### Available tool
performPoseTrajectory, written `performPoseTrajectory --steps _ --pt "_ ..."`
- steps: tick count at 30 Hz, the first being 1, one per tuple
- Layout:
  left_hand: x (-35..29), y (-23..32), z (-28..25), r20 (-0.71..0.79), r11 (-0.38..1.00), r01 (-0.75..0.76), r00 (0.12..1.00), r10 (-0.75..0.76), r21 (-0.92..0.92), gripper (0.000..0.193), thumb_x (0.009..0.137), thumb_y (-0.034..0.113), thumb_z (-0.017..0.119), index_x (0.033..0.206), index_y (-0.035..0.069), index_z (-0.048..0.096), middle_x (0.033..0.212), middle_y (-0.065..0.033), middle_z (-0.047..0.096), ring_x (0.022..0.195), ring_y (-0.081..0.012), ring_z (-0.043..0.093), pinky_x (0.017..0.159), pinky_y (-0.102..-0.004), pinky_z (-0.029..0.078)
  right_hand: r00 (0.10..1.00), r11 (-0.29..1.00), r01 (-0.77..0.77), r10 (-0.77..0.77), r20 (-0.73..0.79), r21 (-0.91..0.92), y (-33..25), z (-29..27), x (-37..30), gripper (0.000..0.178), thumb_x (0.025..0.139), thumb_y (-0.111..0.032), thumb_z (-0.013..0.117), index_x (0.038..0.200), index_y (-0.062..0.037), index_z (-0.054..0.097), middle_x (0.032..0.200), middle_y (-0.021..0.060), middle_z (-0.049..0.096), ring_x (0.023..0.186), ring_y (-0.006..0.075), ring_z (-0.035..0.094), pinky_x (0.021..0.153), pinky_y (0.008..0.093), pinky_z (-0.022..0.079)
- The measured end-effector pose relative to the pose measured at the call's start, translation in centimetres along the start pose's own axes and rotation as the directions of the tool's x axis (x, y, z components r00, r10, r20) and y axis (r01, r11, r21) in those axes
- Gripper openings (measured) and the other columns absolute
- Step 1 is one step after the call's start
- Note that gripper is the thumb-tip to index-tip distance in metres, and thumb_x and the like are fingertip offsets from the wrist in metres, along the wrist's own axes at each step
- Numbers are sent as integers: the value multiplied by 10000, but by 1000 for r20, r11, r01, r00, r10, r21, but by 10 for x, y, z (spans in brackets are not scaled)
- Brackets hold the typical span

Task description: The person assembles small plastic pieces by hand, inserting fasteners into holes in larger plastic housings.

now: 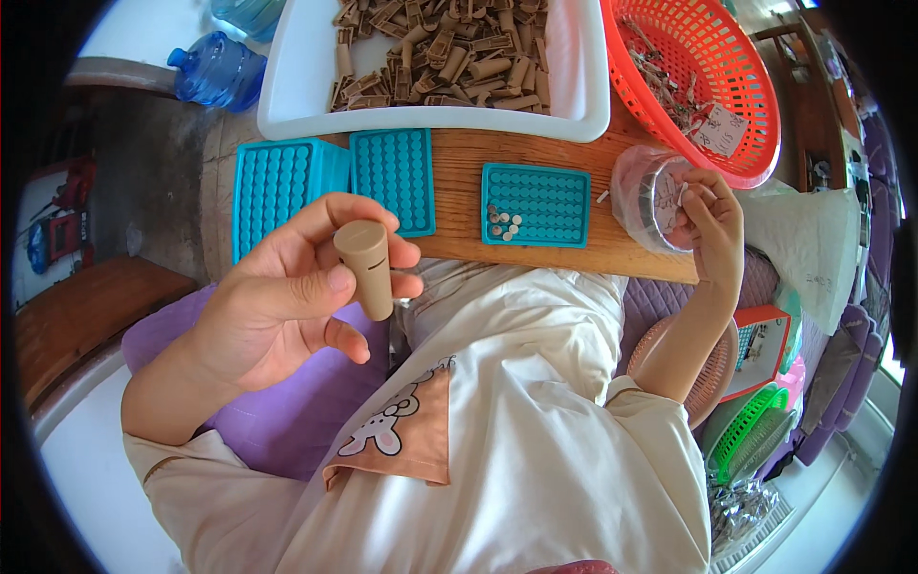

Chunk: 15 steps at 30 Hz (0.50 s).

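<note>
- While the left hand [273,311] pinches a tapered tan piece [373,263] between thumb and fingers, wide end up and slightly tilted, the right hand [715,225] has its thumb and fingertips closed on a small white piece [682,194].
- Just under the right fingertips, a round tub [623,196] lined with clear film shows its open mouth; what lies at its bottom is hard to make out.
- Just left of that tub, a short white stick [602,196] lies on the wooden counter [457,196].
- Between the two hands and a little beyond them, a small teal tray [555,206] has rows of round cells, with a cluster of pale discs [504,228] at its left end.
- Just past the left hand's fingers, a flat teal tray [406,182] stands beside a taller teal stack [277,182], both topped with the same round cells.
- Farther out, ahead of and between the hands, a white bin [430,122] holds a heap of tan parts [440,62].
- Beyond the right hand, an orange-red basket [712,57] with openwork walls contains thin pieces and a paper label [719,129].
- Farthest ahead of the left hand, a blue water bottle [220,72] lies on its side.
</note>
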<state>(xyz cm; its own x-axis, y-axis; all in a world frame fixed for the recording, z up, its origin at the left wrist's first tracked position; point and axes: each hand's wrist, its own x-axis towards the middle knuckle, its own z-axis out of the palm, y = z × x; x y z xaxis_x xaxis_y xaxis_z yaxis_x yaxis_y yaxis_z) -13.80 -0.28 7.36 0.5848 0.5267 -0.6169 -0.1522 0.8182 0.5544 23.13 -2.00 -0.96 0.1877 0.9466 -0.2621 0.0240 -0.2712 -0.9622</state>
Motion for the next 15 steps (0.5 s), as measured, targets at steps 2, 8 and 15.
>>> performPoseTrajectory --steps 2,8,15 --pt "0 -1 -1 61 996 -53 997 57 -65 381 786 103 519 1122 105 340 1056 -94 466 980 -251 505 512 -280 531 997 995 57 -60 40 83 -3 20 -2 68 795 -51 503 855 -20 495 674 8 513 536 47 473 448 159 360" --pt "0 1 0 -5 991 -43 999 43 -126 362 825 180 480 1147 98 336 1084 -90 478 966 -247 523 481 -252 532 952 935 187 -249 181 302 -20 102 -15 34 809 -40 473 828 -12 476 853 104 572 607 81 510 532 176 397" --pt "0 1 -1 -70 984 -9 998 -3 -179 263 845 263 456 1036 83 439 1036 -60 514 933 -185 540 564 -239 518 841 834 362 -485 240 417 -26 203 -36 67 773 39 493 830 22 462 987 147 518 870 148 535 662 249 460"
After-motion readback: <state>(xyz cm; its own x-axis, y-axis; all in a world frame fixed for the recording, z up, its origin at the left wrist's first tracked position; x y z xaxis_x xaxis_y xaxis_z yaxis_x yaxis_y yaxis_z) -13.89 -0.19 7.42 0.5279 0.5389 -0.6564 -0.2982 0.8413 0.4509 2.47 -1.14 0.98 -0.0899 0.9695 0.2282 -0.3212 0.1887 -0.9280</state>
